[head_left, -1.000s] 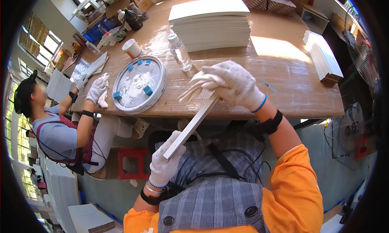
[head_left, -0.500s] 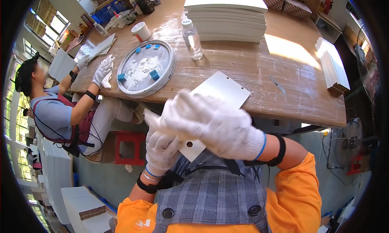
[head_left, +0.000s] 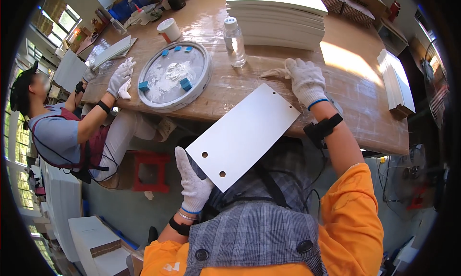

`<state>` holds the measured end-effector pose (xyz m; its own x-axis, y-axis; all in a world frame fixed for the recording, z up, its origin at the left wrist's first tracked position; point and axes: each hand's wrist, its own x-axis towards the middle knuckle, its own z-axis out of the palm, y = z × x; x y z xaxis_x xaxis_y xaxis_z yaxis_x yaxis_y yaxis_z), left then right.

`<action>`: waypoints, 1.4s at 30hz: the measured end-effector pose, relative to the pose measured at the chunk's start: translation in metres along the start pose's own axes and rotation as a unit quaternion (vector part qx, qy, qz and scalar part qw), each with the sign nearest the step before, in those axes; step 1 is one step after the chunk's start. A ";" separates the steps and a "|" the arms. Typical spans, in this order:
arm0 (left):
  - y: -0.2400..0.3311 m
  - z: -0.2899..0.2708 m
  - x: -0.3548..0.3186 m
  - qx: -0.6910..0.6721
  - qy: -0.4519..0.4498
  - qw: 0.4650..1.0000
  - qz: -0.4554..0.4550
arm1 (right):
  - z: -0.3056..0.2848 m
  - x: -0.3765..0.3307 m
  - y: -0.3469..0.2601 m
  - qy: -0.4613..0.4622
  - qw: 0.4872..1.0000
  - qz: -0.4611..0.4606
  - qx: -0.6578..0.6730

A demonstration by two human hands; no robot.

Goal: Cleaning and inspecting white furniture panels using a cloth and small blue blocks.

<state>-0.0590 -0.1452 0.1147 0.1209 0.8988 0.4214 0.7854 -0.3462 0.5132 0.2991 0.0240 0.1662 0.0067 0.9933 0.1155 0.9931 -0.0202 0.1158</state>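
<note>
Co-worker, far left of the frame: a seated person (head_left: 57,132) is working at the table's left end, one gloved hand (head_left: 119,77) pressing a white rag near the round tray.
Round tray, upper left of centre: the grey tray (head_left: 204,79) is holding white paste and small blue blocks; a paper cup (head_left: 169,30) is standing just beyond it.
My left hand, lower centre: my left hand (head_left: 193,186) is gripping the lower corner of the white panel (head_left: 245,132), fingers wrapped under its edge, clenched on it.
White panel, centre: it is lying tilted, its upper end resting on the wooden table (head_left: 350,108) edge, its lower end with two small holes hanging out over my lap.
Clear bottle, upper centre: it (head_left: 235,41) is standing upright, near the panel's top end.
My right hand, right of centre: my right hand (head_left: 305,79) is pressing flat on a cloth (head_left: 274,73) on the table, closed loosely on it and off the panel.
Panel stack, top: white boards (head_left: 278,14) are piled behind the bottle.
Risk: I'm judging that one hand is carrying the overhang, so the panel could slide off the edge or swing up into the bottle.
</note>
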 end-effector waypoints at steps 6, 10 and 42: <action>0.004 -0.008 0.012 -0.317 -0.162 0.892 -0.277 | -0.021 -0.005 -0.007 0.222 0.953 -0.080 0.190; 0.004 -0.006 0.008 -0.665 -0.145 0.650 -0.339 | -0.018 -0.030 -0.049 0.132 0.940 -0.237 0.206; 0.005 -0.011 0.022 -0.849 -0.132 0.394 -0.326 | -0.034 -0.132 -0.140 0.014 0.855 -0.435 0.282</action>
<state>-0.0595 -0.1298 0.1348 0.4643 0.8645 -0.1924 -0.8099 0.5024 0.3029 0.1556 -0.1083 0.1683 -0.7585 0.6012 0.2515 0.5198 0.7909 -0.3230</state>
